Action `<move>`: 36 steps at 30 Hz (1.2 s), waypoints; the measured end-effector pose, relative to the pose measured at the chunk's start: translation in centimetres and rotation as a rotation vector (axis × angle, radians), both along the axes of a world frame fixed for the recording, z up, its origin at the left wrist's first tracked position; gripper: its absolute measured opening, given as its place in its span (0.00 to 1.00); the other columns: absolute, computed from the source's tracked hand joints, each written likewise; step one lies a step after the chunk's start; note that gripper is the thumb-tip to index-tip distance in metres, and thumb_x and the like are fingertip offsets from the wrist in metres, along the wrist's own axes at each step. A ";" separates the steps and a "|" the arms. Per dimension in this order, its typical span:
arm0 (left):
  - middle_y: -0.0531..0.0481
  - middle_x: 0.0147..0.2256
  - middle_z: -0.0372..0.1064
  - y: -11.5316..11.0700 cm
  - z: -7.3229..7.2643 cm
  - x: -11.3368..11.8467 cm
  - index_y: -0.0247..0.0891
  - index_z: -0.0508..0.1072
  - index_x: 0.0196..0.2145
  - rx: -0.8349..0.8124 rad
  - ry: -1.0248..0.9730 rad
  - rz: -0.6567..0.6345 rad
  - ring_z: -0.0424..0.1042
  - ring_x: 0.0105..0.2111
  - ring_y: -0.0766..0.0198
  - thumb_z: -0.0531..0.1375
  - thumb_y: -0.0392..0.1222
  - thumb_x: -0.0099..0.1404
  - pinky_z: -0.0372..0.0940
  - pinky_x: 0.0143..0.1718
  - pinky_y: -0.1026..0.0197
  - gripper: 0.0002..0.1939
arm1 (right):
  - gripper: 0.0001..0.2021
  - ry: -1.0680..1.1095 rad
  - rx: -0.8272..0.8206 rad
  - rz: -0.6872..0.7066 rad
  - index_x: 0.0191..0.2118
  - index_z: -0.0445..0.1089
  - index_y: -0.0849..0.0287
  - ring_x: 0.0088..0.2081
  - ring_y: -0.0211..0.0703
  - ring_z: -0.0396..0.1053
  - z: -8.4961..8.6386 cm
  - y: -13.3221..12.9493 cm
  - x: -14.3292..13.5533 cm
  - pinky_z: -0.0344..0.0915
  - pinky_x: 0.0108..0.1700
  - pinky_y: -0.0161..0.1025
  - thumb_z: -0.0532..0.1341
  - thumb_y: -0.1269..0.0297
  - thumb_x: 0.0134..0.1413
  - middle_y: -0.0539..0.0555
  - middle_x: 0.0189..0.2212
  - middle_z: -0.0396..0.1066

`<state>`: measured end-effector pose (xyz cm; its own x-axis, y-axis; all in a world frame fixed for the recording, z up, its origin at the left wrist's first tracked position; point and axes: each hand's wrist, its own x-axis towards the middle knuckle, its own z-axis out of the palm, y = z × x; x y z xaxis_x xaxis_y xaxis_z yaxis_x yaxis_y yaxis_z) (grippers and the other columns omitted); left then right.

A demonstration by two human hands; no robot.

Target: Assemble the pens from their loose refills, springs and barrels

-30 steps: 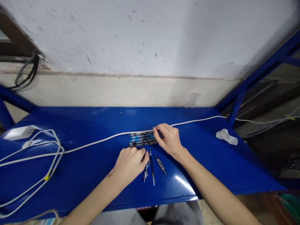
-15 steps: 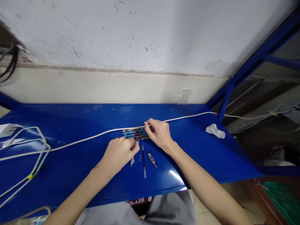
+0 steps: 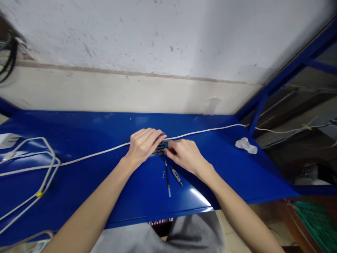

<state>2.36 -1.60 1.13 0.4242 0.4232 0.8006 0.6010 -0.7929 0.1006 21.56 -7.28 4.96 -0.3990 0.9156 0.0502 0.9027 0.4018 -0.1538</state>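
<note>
Several pens [image 3: 158, 150] lie side by side on the blue table, partly covered by both hands. My left hand [image 3: 144, 143] is over their left part, its fingers closed around something dark that I cannot make out. Against their right end, my right hand [image 3: 184, 153] has its fingers curled together; what they grip is hidden. Below the hands lie a thin dark refill [image 3: 167, 179] with a clear end, a grey pen part [image 3: 176, 175] with a pointed tip, and a tiny spring-like piece [image 3: 163, 174].
A white cable [image 3: 97, 153] crosses the blue table [image 3: 126, 207] behind the pens, with coils and a white adapter [image 3: 9, 140] at the left. Crumpled white tissue [image 3: 246, 145] lies at the right. A blue frame [image 3: 279, 80] rises beyond it.
My left hand has moved up and right onto the pens. My right hand has shifted slightly down. A small clear piece that lay below my left hand no longer shows there. The view has shifted slightly.
</note>
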 end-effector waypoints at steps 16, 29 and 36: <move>0.49 0.34 0.79 0.1 0.2 0.2 0.37 0.73 0.41 0.015 -0.018 -0.031 0.77 0.32 0.64 0.59 0.40 0.74 0.66 0.35 0.60 0.05 | 0.17 -0.188 0.002 0.057 0.41 0.74 0.61 0.44 0.54 0.75 -1.7 -2.5 -2.9 0.68 0.37 0.41 0.50 0.61 0.73 0.62 0.40 0.78; 0.49 0.33 0.77 -0.6 0.0 0.5 0.36 0.74 0.40 -0.017 -0.074 -0.028 0.75 0.31 0.65 0.60 0.42 0.74 0.66 0.36 0.62 0.07 | 0.12 -0.105 -0.066 -0.143 0.42 0.75 0.63 0.43 0.54 0.77 -1.6 -2.9 -4.0 0.67 0.39 0.41 0.53 0.70 0.65 0.63 0.40 0.79; 0.46 0.35 0.75 -0.3 0.1 0.4 0.35 0.72 0.41 -0.054 -0.066 0.026 0.74 0.35 0.62 0.56 0.40 0.76 0.67 0.39 0.60 0.08 | 0.11 0.292 -0.077 -0.157 0.25 0.67 0.58 0.25 0.38 0.66 -2.1 -0.8 -1.5 0.53 0.30 0.35 0.57 0.67 0.58 0.50 0.22 0.71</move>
